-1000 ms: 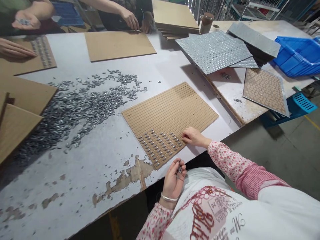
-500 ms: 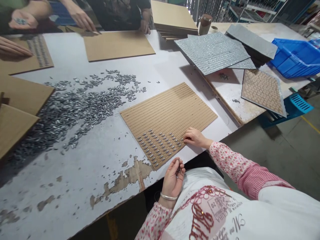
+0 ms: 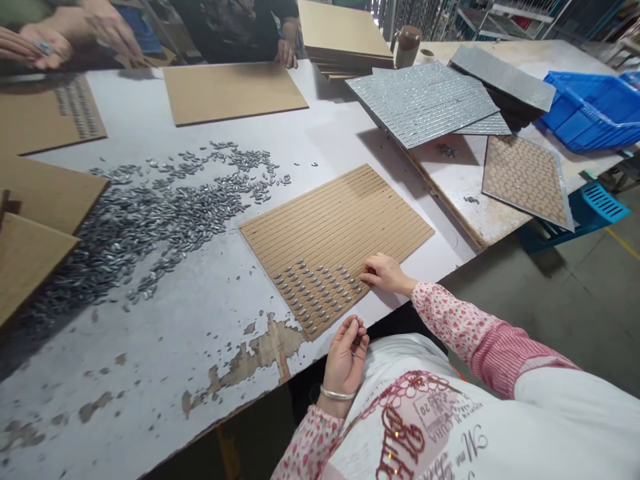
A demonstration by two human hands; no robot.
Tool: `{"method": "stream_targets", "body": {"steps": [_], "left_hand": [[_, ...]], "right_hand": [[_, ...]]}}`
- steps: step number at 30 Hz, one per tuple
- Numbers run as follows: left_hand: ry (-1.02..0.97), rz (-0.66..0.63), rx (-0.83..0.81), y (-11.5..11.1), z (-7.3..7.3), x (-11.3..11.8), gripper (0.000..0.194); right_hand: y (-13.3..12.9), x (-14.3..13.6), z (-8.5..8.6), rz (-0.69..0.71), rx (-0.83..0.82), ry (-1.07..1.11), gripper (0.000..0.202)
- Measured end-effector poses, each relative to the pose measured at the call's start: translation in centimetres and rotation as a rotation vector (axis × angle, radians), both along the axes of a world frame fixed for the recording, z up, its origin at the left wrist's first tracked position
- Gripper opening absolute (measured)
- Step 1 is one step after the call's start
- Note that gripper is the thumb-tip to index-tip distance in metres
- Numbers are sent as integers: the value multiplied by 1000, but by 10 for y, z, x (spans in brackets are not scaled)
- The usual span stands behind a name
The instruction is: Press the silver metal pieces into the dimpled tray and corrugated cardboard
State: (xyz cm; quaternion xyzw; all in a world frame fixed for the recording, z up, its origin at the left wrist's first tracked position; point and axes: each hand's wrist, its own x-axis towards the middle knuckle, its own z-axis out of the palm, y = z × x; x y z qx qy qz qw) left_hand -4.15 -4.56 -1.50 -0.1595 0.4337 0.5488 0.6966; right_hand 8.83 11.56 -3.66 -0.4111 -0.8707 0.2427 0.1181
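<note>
The right hand (image 3: 384, 273) rests on the grooved board (image 3: 345, 220) at the right end of the filled rows, fingers pinched narrow with the tips down on the board; whether a piece sits under them cannot be told. The left hand (image 3: 346, 357) hangs palm-up just off the near edge of the worktop (image 3: 165, 333), cupped loosely around a few small metal pieces (image 3: 358, 341). The set pieces (image 3: 320, 290) fill only the near corner of the board, lying end to end along the grooves, while most grooves are bare. Doing this well seems to call for laying each piece lengthwise in its groove, close against the last one, pressing lightly so that neighbours are not knocked out of line. The cupped hand is best kept near the board so the reach is short. The loose heap (image 3: 150, 227) lies well apart to the left, and co-workers' hands (image 3: 110, 30) work at the far edge.
</note>
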Motion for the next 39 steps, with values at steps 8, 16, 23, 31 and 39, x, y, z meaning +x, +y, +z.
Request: {"method": "stream_targets", "body": {"steps": [8,16,23,31,39], "left_hand": [[13,48,-7,5,2,0,4],[5,49,68,9,4,-3,8],[-16,-19,19,5,8,-7,15],[-69,-21,75,1,3,-6,17],[-31,-6,30,-1,3,-5,10]], "right_hand": [[-15,3,15,58,-301,341,23],[-48,-13,26,151,-742,604,27],[-11,-3,7,-205,-485,423,12],[-5,-7,-1,-87,21,56,8],[-8,-9,-1,-179,52,40,5]]}}
